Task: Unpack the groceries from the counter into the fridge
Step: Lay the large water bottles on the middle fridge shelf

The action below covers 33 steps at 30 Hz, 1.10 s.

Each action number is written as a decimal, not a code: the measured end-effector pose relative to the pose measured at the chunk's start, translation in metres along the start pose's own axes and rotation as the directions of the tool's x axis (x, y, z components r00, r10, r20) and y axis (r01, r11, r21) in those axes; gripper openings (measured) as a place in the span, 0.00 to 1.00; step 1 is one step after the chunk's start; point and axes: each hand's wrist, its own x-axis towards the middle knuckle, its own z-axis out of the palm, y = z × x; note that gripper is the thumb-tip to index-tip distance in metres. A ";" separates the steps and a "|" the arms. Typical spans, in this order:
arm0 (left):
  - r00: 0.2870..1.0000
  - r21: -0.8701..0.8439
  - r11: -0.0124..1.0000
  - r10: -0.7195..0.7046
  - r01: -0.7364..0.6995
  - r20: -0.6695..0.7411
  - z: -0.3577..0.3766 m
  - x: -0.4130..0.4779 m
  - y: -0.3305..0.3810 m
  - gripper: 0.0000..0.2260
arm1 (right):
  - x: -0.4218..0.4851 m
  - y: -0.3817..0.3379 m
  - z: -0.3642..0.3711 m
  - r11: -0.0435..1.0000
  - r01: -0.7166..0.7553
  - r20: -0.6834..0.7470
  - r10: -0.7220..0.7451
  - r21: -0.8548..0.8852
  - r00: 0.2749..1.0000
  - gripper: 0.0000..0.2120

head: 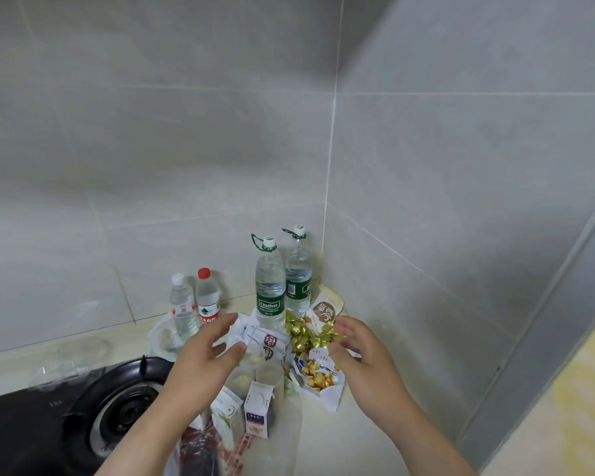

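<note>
Since nothing was picked yet — left hand (203, 352): spread wide, empty, near the small bottles (182, 310)
Right hand (361, 352): open, empty, beside the gold candies (306, 334) — seemingly poised to choose

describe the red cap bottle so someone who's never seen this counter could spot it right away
On the counter, two tall green-label bottles stand in the tiled corner. Left of them, a shorter pair stands by the back wall. The red cap bottle is the right one of that pair, with the only red cap there, beside the white cap bottle.
</note>
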 end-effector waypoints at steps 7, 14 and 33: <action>0.996 0.291 0.953 0.085 -0.087 0.020 0.002 0.050 -0.022 0.21 | 0.051 0.017 -0.003 0.912 0.077 0.045 -0.064 -0.403 0.997 0.21; 0.951 0.701 0.644 0.223 -0.308 0.213 0.001 0.120 -0.052 0.20 | 0.115 0.033 -0.003 0.550 0.241 0.185 -0.155 -0.800 0.970 0.22; 0.970 0.836 0.493 0.107 -0.241 0.217 0.030 0.263 -0.042 0.39 | 0.312 0.030 0.018 0.253 0.422 0.380 -0.200 -0.870 0.903 0.26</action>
